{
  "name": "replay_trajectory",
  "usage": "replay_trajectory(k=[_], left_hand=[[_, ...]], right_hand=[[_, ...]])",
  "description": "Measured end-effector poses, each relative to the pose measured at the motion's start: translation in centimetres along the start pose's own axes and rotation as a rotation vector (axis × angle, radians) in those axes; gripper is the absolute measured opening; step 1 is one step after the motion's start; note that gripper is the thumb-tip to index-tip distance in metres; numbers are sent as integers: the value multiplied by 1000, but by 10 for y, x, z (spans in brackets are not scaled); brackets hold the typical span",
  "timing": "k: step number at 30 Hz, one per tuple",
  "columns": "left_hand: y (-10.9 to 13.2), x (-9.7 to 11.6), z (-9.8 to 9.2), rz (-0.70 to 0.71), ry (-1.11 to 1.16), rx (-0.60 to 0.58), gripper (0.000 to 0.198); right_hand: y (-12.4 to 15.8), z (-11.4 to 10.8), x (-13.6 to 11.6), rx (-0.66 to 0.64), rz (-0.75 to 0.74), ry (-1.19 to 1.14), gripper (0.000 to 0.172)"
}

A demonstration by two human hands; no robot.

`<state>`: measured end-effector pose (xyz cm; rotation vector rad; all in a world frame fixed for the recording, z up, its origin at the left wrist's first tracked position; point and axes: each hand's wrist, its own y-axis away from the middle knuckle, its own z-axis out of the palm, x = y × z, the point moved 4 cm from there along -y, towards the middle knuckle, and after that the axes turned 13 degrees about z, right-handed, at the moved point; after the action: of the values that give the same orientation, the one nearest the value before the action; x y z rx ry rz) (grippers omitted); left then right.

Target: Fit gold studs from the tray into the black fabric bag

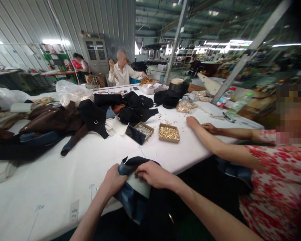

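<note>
Close to me, at the table's front edge, is a piece of black fabric [155, 204] with a shiny blue lining [130, 201] and a pale panel [139, 186]. My left hand [114, 180] is closed round its left edge, thumb on the lining. My right hand [152, 174] lies over the pale panel with curled, pinched fingertips; whatever is between them is too small to make out. Beyond the fabric stand a small cardboard box of gold metal pieces [169, 133] and another of silver pieces [143, 130]. A dark phone [135, 135] leans against the silver one.
Brown and black garment pieces [52, 122] are heaped to the left. A co-worker in a red floral top [278, 167] sits at right, forearms on the white table [65, 180]. Another person [122, 72] is across it. Bottles [225, 97] and a metal post [251, 50] stand at the right.
</note>
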<state>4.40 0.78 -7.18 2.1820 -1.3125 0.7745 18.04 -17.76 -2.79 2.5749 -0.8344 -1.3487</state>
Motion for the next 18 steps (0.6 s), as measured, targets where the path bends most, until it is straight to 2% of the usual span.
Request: replay_trajectory(k=[5, 8, 10, 12, 14, 18], left_hand=[[-1, 1, -3, -7, 13, -17, 16], [-1, 1, -4, 4, 35, -43, 15], [-1, 1, -4, 16, 53, -64, 15], [1, 2, -5, 30, 65, -78, 23], [3, 5, -7, 44, 75, -91, 32], [10, 10, -10, 61, 93, -121, 35]], right_hand=[[11, -7, -17, 236, 58, 264, 20], [13, -4, -34, 338, -166, 474, 19], [10, 1, -42, 361, -342, 505, 17], [1, 6, -40, 339, -409, 451, 12], [-14, 13, -31, 251, -427, 407, 9], [-41, 24, -8, 110, -461, 375, 8]])
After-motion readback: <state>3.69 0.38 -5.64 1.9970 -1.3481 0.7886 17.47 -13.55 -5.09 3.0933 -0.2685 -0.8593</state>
